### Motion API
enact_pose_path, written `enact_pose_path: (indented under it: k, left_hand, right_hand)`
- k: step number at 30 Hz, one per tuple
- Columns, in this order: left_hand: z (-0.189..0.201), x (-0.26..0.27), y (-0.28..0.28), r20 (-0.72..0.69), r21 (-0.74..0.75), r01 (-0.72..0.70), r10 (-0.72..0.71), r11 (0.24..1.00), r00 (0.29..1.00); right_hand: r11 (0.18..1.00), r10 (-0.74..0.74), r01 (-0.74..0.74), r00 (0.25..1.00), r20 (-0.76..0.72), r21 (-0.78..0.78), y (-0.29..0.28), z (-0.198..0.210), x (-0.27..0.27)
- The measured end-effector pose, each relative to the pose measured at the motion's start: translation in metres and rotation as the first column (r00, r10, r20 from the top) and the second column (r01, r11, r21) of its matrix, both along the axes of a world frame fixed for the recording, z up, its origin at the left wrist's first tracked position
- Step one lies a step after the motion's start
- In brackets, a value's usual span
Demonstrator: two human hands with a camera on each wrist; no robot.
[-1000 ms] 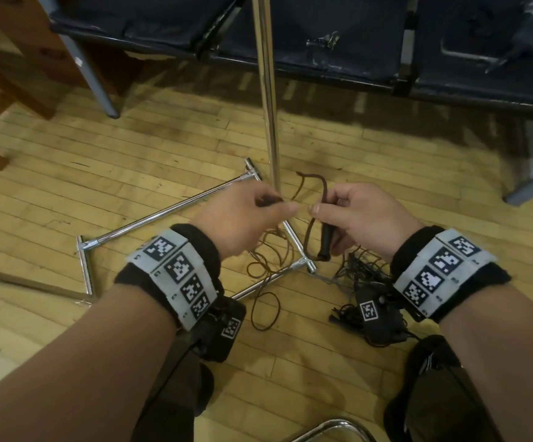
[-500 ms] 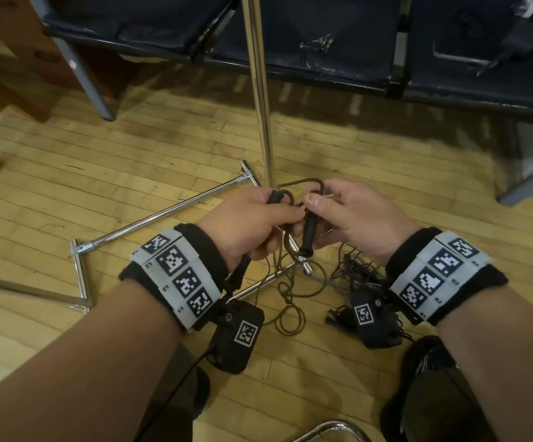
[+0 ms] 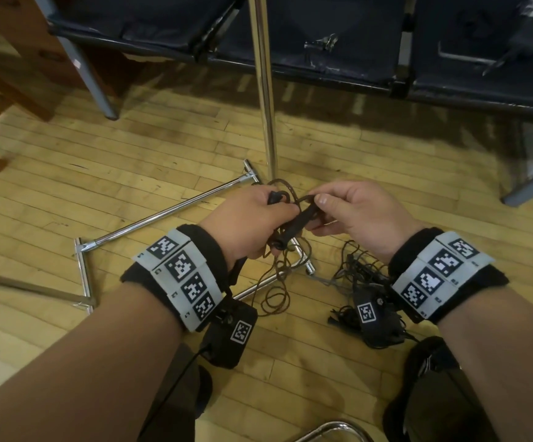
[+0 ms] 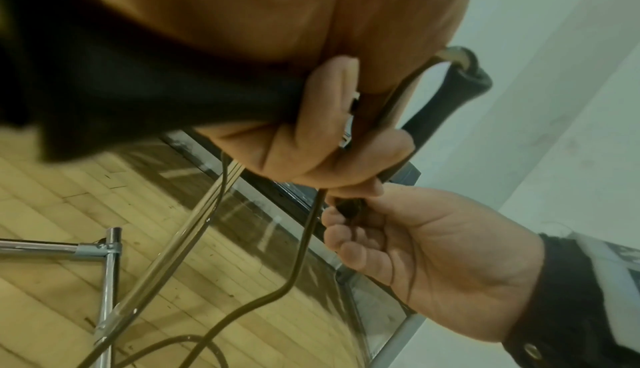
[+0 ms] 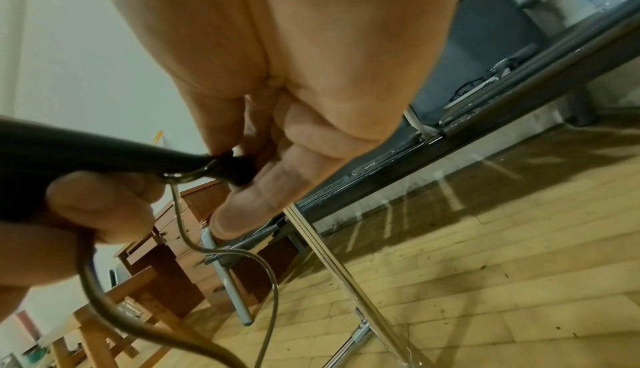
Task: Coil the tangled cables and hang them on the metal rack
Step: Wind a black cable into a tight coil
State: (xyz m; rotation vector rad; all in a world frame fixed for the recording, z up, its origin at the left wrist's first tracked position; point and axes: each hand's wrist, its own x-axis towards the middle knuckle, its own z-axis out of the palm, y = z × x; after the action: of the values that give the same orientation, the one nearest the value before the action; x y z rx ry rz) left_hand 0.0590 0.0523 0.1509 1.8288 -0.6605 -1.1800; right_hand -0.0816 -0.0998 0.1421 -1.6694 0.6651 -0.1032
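Observation:
A thin brown cable (image 3: 277, 282) with black plugs is held up between both hands in front of the metal rack's upright pole (image 3: 263, 90). My left hand (image 3: 277, 212) grips one black plug (image 3: 272, 197) and a bunch of cable strands; in the left wrist view its fingers (image 4: 329, 141) curl round the cable (image 4: 304, 237) and the plug (image 4: 446, 94). My right hand (image 3: 317, 202) pinches the top of a second, slanted black plug (image 3: 293, 224); its fingertips (image 5: 242, 209) close on the plug end (image 5: 235, 168). Loose loops hang to the floor.
The rack's chrome base frame (image 3: 163, 215) lies on the wooden floor under my hands. A separate tangle of black cables (image 3: 354, 272) lies on the floor at the right. Dark benches (image 3: 322, 36) stand behind the pole, wooden furniture (image 3: 10, 59) at the far left.
Both hands have drawn together. The second plug, which hung straight down from my right hand, now slants toward my left hand, and my left hand has taken a plug end.

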Motion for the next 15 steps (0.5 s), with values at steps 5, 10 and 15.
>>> enact_pose_path:
  k: [5, 10, 15]
  left_hand:
    - [0.006, 0.006, 0.005, -0.081, 0.007, 0.069, -0.068, 0.998, 0.994]
    - [0.014, 0.017, 0.010, -0.272, 0.025, 0.010, -0.003, 1.000, 0.962]
    - [0.015, 0.026, 0.016, -0.315, -0.005, 0.052, -0.051, 0.999, 0.948]
  right_hand:
    - [0.965, 0.031, -0.048, 0.997, -0.070, -0.259, 0.004, -0.002, 0.001]
    - [0.942, 0.049, -0.072, 0.996, -0.077, -0.329, 0.009, -0.004, 0.002]
    - [0.984, 0.027, -0.021, 0.999, 0.029, -0.174, 0.003, -0.001, -0.001]
